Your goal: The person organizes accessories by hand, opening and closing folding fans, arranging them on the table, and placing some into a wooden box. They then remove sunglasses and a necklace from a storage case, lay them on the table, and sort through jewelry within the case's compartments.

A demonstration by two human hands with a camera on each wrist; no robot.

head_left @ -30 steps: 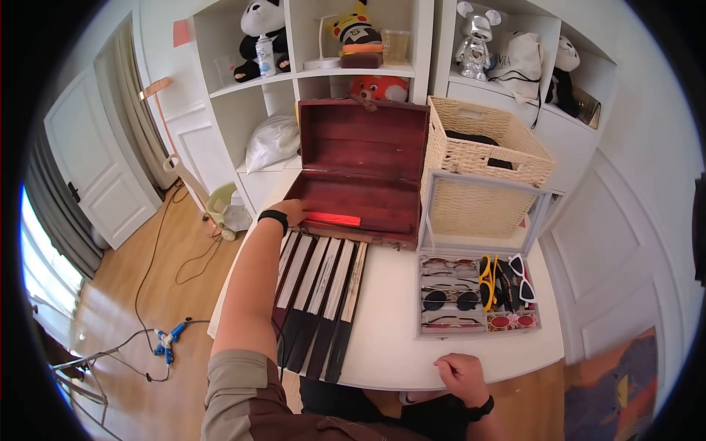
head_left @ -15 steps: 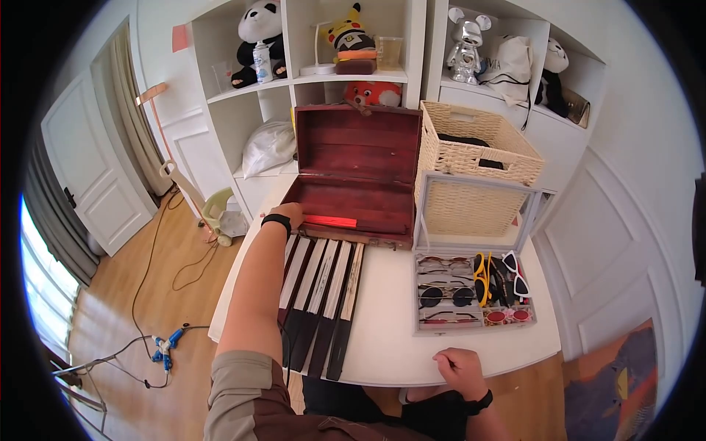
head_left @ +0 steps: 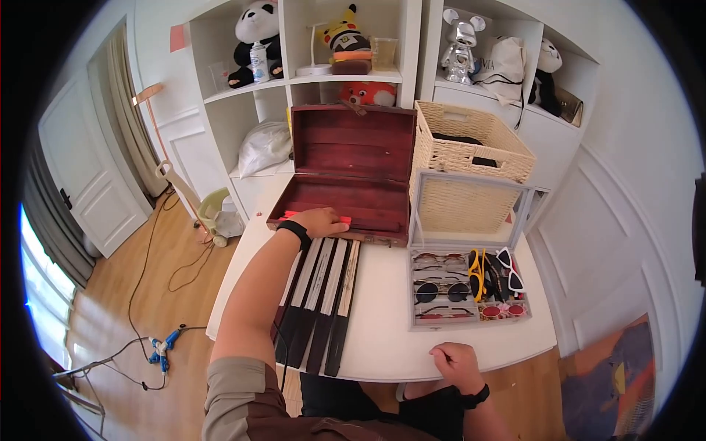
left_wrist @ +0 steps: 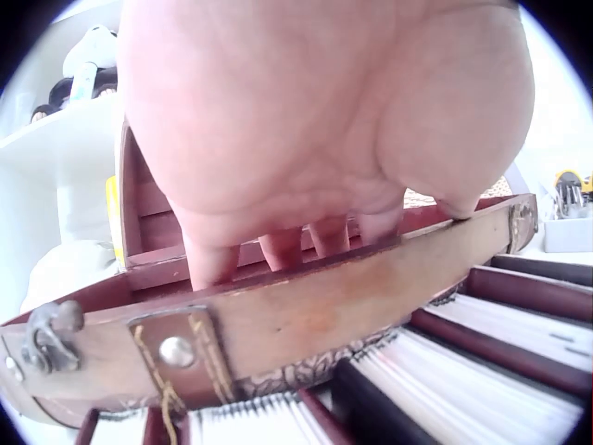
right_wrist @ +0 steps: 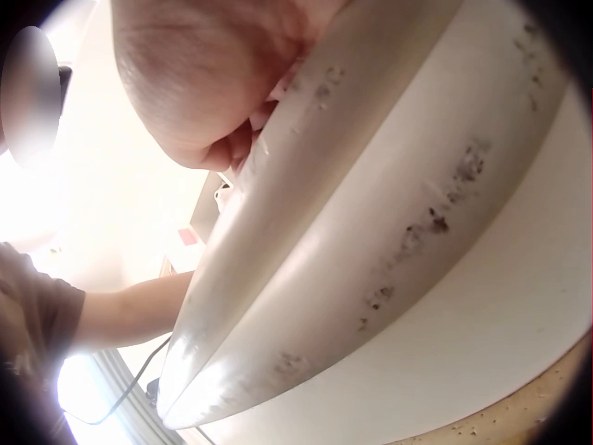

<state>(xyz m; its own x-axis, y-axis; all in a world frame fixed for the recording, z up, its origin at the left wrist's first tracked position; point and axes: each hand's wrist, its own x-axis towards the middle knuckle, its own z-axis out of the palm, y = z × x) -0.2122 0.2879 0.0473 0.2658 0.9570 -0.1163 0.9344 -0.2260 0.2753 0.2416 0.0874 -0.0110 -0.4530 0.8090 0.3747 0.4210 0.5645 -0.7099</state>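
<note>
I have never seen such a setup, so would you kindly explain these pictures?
No machine works here, only someone's bare left hand and right hand. The wide picture comes from a camera worn on the head; the close ones, from cameras on the wrists. On the white table are an open red case, a row of bound volumes, and an open sunglasses box; behind it stands a woven basket. The left hand reaches into the case, over a red item; whether it grips that is hidden. No object shows in the right hand, at the table's near edge.

Right hand (right_wrist: 218,79), probably touching table edge (right_wrist: 408,222)
</note>
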